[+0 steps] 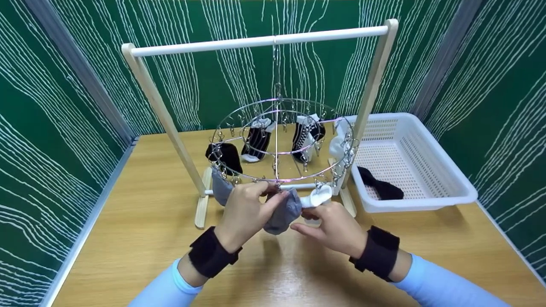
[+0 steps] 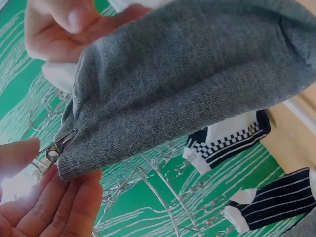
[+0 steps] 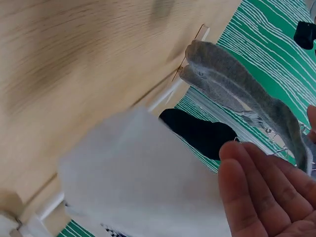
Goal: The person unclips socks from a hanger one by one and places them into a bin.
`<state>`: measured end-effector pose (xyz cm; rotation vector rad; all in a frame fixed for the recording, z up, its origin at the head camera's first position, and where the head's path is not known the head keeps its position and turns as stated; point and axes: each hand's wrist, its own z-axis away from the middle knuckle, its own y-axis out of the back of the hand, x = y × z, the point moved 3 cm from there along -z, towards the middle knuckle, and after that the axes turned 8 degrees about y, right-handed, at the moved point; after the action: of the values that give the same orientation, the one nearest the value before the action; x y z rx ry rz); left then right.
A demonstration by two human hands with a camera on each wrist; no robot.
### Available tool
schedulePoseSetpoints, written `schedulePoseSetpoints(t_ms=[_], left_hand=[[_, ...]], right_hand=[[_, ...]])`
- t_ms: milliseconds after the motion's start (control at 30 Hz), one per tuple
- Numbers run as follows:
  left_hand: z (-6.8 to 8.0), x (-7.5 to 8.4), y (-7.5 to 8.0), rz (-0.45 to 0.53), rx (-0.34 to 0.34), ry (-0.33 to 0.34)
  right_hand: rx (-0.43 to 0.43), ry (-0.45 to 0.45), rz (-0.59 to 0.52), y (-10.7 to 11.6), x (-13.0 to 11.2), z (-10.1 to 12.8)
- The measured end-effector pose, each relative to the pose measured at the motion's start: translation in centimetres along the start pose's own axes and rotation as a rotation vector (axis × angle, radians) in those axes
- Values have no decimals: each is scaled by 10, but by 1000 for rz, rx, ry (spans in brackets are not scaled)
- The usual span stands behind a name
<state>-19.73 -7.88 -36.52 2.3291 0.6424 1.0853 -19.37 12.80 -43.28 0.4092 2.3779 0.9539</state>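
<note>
L hand [image 1: 244,212] pinches grey sock [image 1: 283,213] at ring hanger [image 1: 281,140] clip; R hand [image 1: 332,228] touches sock from below. Black sock [image 1: 381,186] in white basket [image 1: 426,170].

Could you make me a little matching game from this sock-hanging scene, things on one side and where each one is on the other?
Things:
1. grey knitted sock
2. black sock lying loose
3. black sock with thin white stripes
4. round metal clip hanger

Places:
A. hung by its hook from the white top bar of the wooden stand
B. in the white plastic basket
C. clipped at the far side of the ring
D. between the left hand and right hand, at a front clip

Pairs: 1-D, 2-B, 3-C, 4-A
</note>
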Motion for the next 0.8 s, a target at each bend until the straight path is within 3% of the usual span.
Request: schedulePoseSetpoints(t_ms=[300, 500, 800], left_hand=[[1, -1, 0, -5, 7, 5], [1, -2, 0, 12, 0, 20], [2, -3, -1, 28, 8, 31]], right_hand=[[-15, -94, -239, -14, 7, -11], [-30, -179, -331, -18, 6, -14], [76, -153, -464, -21, 5, -11]])
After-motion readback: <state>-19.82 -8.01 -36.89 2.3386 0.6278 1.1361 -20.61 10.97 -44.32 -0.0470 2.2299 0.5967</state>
